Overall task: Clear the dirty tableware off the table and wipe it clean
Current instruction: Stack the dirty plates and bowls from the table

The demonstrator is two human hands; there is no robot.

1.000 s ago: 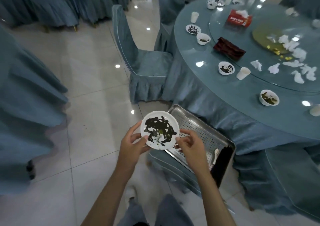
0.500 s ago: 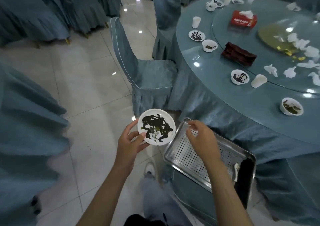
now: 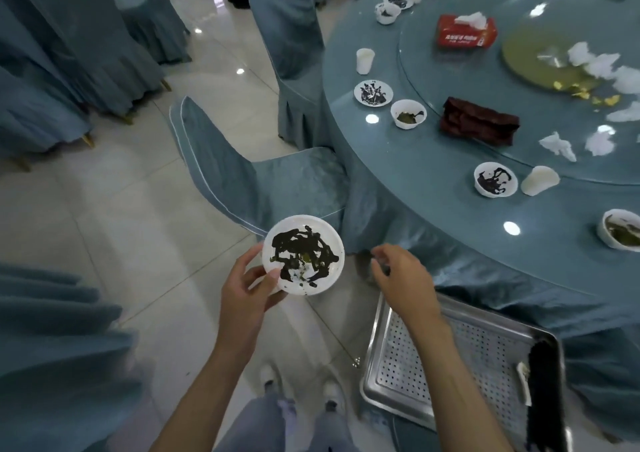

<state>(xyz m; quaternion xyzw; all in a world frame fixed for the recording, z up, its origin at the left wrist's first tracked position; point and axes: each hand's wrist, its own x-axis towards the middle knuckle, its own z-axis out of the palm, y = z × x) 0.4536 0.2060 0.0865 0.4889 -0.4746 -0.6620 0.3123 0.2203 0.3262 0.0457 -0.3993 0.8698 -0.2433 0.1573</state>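
Left hand [image 3: 242, 289] is gripping the dirty plate [image 3: 303, 255] by its rim out over the floor, right hand [image 3: 403, 280] loose and empty above the tray [image 3: 408, 365] corner, so I'd hold it level and set it down flat, not drop it.

Blue-covered chair [image 3: 221, 171] (white piping) on glossy tiled floor [image 3: 114, 230].
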